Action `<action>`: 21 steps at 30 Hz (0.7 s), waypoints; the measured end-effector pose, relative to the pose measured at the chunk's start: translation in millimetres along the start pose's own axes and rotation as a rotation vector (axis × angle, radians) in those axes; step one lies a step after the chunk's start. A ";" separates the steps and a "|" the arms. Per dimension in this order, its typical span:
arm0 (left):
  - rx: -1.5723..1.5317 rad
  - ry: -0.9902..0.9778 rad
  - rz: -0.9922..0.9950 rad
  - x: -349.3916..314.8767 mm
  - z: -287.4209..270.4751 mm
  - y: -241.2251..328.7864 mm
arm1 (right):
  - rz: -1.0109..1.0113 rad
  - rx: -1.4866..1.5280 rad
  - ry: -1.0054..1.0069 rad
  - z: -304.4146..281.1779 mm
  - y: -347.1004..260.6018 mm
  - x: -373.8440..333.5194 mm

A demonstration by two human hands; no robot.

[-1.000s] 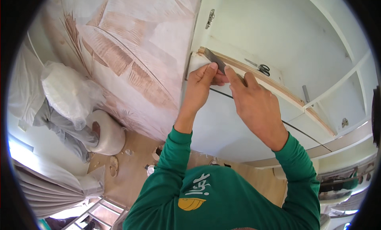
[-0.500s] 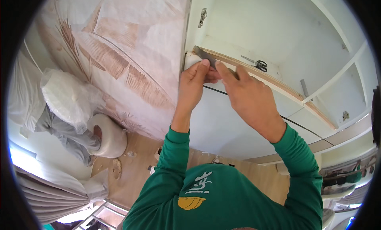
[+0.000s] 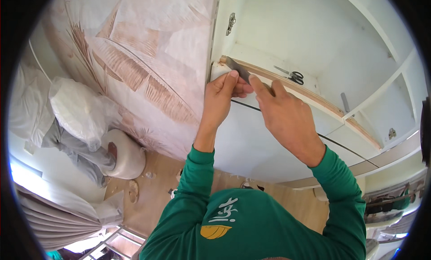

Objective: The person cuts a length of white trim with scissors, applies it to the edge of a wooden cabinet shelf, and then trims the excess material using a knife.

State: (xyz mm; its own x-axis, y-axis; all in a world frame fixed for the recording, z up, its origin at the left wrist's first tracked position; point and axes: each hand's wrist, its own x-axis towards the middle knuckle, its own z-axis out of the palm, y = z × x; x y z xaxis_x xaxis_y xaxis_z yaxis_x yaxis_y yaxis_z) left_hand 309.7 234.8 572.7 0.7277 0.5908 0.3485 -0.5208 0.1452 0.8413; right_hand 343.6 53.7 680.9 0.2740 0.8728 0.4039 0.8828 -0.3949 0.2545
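A dark grey flat file (image 3: 239, 70) lies at a slant across the left end of a bare wooden edge strip (image 3: 310, 96) on the white cabinet (image 3: 278, 138). My right hand (image 3: 287, 112) is closed round the near end of the file, its forefinger stretched along it. Pinched between thumb and fingers, the file's middle is also in my left hand (image 3: 218, 96). The handle is hidden inside my right hand. The file's far tip rests by the cabinet's left corner, where the edge looks worn.
Black-handled scissors (image 3: 296, 77) and a grey metal piece (image 3: 345, 102) lie inside the cabinet. A metal hinge (image 3: 230, 24) sits on its left side wall. Leaf-patterned wall covering (image 3: 152, 67) borders it. At left, a person in grey trousers (image 3: 83, 147) has a foot on a white roll (image 3: 128, 156).
The view has shifted slightly, so the cabinet and wall sit a little lower. Both hands keep their hold on the file, which shows a bit more between them.
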 end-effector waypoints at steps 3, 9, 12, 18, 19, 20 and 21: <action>-0.044 0.004 0.003 1.1 2.0 2.0 | -0.011 0.006 0.018 3.1 -1.0 2.4; -0.012 0.010 -0.031 -1.7 -3.4 5.5 | 0.012 0.026 0.012 6.4 -6.9 -0.5; 0.002 -0.012 -0.026 -1.1 -0.5 3.4 | 0.040 0.008 0.008 4.9 -5.5 -2.8; -0.011 0.005 0.002 -0.5 0.9 5.5 | 0.027 0.029 0.031 5.8 -2.2 -6.4; 0.002 0.004 0.000 0.7 1.9 7.6 | 0.024 0.043 0.033 4.0 -0.8 -2.7; 0.016 0.004 -0.002 0.3 2.2 8.6 | 0.019 0.058 0.035 2.3 -0.1 -0.5; 0.031 0.007 -0.002 0.3 1.4 8.6 | 0.006 0.068 0.067 3.5 -0.1 -0.4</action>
State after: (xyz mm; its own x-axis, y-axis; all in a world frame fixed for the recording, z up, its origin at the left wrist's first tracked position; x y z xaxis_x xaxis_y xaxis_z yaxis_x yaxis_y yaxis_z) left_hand 306.1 235.1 580.6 0.7255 0.5960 0.3442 -0.5053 0.1218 0.8543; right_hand 344.7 54.4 677.6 0.2551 0.8487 0.4633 0.9057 -0.3776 0.1929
